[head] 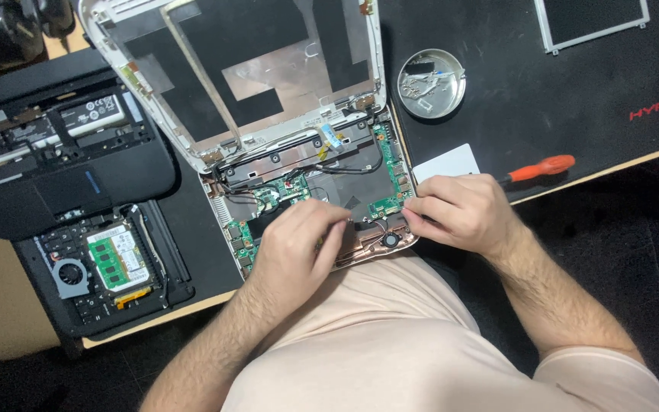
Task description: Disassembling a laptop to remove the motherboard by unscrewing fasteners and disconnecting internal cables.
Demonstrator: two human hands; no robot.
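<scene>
Netbook (306,152) lies opened on the counter (573,114), its base overhanging the near edge toward the person's lap. Long axis of the exposed base runs across the view, tilted so its right end sits farther from the person; the hinged lid shell points away from the person, leaning slightly left.

Left hand (299,244) rests curled over the base's near left corner, fingertips pressed onto the boards; whether it pinches a part cannot be told. Right hand (463,212) is curled at the netbook's right edge, fingertips at a small green board (385,204); a held part is not visible.

Risks, as judged:
- The overhanging base could tip off the edge under downward pressure.
- Thin black cables (322,156) behind the hands could snag or tear if a board is lifted.
- Loose screws in the round tin (431,84), right of the lid, could spill if knocked.
- Screwdriver (539,168), right of the netbook, lies near the edge and could roll off.
</scene>
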